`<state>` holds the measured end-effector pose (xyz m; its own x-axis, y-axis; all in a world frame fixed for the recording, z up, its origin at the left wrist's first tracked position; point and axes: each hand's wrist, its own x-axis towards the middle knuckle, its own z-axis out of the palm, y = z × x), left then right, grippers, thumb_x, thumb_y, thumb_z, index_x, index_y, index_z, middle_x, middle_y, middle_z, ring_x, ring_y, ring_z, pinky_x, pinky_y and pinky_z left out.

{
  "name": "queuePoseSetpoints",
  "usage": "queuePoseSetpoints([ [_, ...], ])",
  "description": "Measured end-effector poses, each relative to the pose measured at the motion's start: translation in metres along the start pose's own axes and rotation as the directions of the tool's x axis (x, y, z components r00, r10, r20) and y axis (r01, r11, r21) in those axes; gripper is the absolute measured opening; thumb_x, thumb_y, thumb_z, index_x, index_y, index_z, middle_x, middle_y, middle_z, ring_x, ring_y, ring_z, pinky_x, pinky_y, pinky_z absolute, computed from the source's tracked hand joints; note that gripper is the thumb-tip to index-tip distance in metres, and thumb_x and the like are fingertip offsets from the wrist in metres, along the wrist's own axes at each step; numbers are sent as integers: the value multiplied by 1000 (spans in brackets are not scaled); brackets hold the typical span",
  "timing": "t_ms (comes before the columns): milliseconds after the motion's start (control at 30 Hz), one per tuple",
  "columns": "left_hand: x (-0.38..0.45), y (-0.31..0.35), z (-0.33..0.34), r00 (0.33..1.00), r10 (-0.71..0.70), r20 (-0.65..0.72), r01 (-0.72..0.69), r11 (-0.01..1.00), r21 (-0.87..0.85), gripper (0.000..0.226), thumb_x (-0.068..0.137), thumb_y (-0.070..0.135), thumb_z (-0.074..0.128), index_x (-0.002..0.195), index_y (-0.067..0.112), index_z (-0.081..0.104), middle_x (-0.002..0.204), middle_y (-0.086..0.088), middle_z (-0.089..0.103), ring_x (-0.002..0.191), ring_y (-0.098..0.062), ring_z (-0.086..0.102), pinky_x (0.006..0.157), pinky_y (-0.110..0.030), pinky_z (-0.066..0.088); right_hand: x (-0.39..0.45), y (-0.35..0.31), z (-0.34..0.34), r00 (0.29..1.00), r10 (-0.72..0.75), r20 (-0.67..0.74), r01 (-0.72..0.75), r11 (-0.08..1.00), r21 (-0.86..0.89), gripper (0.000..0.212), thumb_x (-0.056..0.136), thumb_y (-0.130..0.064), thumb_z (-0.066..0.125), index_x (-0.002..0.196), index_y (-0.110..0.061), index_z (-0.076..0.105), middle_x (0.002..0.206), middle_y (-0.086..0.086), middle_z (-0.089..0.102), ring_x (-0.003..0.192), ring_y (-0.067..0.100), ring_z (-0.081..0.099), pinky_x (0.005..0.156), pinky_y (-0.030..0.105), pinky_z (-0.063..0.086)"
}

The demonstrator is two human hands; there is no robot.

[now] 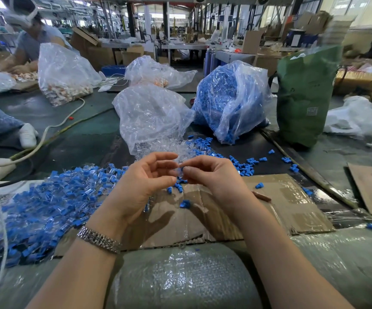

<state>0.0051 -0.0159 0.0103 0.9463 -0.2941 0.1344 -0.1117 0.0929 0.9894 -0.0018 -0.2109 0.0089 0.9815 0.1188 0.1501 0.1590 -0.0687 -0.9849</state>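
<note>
The right hand (205, 175) pinches a small clear piece (179, 170); whether the curled left hand (144, 181) grips it is unclear. Its long axis is too blurred to tell

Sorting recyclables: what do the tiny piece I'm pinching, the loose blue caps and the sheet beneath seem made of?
Pinched piece: clear, glossy plastic, see-through.
Blue caps: matte, opaque, probably plastic or rubber.
Sheet: brown cardboard, glossy tape strips, torn edge.
</note>
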Motion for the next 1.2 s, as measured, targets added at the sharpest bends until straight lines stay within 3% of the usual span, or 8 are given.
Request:
queuePoseSetpoints([
  [200,-2,-1,3,999,40,-30,-34,983,179,20,82,22,77,102,20,80,95,-2,80,92,-16,76,81,-20,59,1,1,1,999,26,27,-30,991,128,10,88,-12,76,93,-21,79,96,9,78,93,24,75,85,32,57],
  [467,-4,2,3,1000,-17,-1,17,999,46,20,81,15,77,101,17,80,99,-9,79,94,-22,76,77,-22,59,-2,-4,4,999,-47,-7,47,997,66,7,89,-9,74,90,-16,75,90,12,76,86,24,74,82,32,60],
  [833,-3,0,3,999,43,-11,-41,994,101,19,79,22,78,98,24,81,97,-4,79,93,-16,76,77,-16,56,-7,-8,1,996,-50,67,47,997,56,7,90,-12,73,97,-13,73,91,5,77,87,17,74,78,22,57],
  [967,-3,0,2,998,40,-48,-37,996,76,25,72,26,81,96,23,81,93,-5,79,86,-12,74,74,-17,56,-6,-11,-13,990,-67,-125,37,973,-227,15,90,-34,74,100,-24,69,90,-6,74,86,7,70,75,20,50],
  [1000,-2,0,2,997,43,-61,-39,997,67,24,71,24,82,95,23,82,91,-6,79,84,-12,74,74,-17,55,-5,-12,-17,976,-75,-205,-14,915,-403,20,90,-41,72,101,-26,67,92,-8,71,88,8,66,75,21,49],
  [1067,-2,-1,1,997,44,-71,-40,998,52,22,72,21,81,94,22,82,90,-7,79,84,-13,74,73,-17,55,-5,-12,-24,959,-17,-281,-206,638,-742,41,88,-55,69,111,-22,61,110,-4,62,105,17,58,87,32,49],
  [1133,-1,-2,1,996,39,-76,-35,998,48,22,71,20,81,93,22,82,89,-8,79,83,-13,73,74,-17,55,-7,-13,-29,941,152,-301,-336,341,-878,58,82,-62,70,114,-15,56,124,8,52,120,29,47,98,43,44],
  [1200,0,-3,0,996,35,-82,-31,998,54,23,70,23,82,94,23,82,90,-8,79,83,-13,73,75,-19,56,-10,-15,-32,914,285,-290,-355,210,-911,54,79,-62,74,95,-15,51,123,12,54,119,33,46,97,44,43],
])
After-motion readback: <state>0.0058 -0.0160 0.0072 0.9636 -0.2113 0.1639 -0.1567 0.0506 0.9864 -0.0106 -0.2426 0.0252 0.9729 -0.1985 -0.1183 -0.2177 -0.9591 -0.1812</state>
